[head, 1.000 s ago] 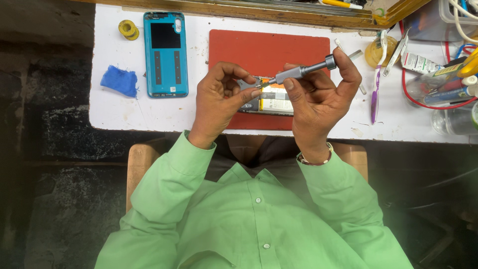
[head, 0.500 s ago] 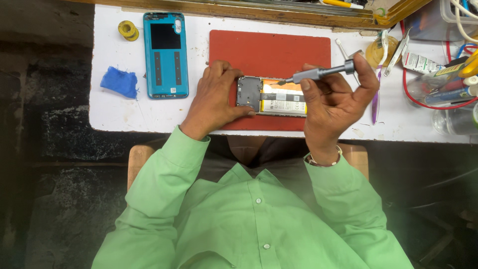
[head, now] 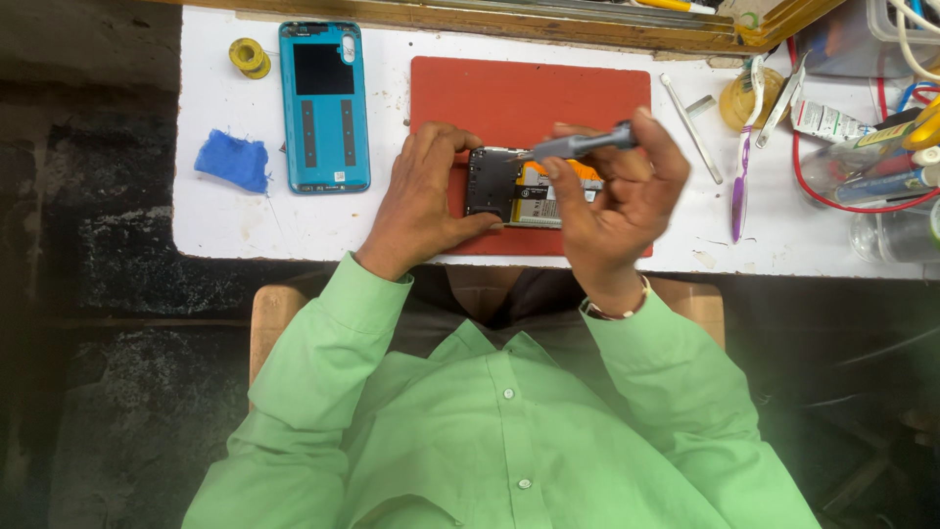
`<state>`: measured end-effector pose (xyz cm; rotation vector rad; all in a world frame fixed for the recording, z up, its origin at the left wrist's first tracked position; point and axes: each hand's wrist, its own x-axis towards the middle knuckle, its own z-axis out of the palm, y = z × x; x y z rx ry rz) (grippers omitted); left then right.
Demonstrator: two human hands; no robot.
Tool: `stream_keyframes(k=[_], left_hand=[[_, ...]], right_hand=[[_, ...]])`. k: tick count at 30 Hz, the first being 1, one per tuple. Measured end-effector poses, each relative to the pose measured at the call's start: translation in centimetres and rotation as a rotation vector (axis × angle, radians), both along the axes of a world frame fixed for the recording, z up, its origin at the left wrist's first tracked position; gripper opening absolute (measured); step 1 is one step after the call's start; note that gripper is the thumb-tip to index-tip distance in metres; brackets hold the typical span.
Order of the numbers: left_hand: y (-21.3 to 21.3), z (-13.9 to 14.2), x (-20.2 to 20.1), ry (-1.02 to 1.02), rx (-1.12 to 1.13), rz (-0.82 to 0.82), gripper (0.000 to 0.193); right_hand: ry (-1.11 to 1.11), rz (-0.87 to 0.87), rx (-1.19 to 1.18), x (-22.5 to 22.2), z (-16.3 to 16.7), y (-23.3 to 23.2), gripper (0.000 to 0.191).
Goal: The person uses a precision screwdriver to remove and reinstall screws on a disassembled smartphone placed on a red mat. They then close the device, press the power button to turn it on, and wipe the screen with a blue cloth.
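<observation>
The opened phone [head: 517,186], back off, black board and orange-labelled battery bare, lies at the red mat's [head: 529,93] near edge. Left hand [head: 423,196] clamps it; right hand [head: 617,196] pinches a grey screwdriver [head: 578,146].

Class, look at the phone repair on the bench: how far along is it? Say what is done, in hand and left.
Done: the teal back cover is off, lying beside the red mat. In hand: the left hand steadies the opened phone while the right hand holds a grey screwdriver, tip at the phone's top. Left: the black inner plate and battery are not yet out.
</observation>
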<state>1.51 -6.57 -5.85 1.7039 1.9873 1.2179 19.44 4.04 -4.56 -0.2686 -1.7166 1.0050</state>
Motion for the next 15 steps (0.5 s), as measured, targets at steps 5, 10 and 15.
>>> stream_keyframes(k=[5,10,15], left_hand=[[0.0,0.0,0.1,0.005,0.014,0.002,0.086],[0.0,0.1,0.1,-0.01,0.014,0.0,0.084],[0.0,0.2,0.2,-0.012,0.011,0.003,0.083]], right_hand=[[-0.067,0.043,0.125,-1.8,0.2,0.3,0.068],[-0.092,0.062,0.162,-2.4,0.3,0.7,0.066],[-0.111,0.059,0.171,-2.6,0.1,0.9,0.066]])
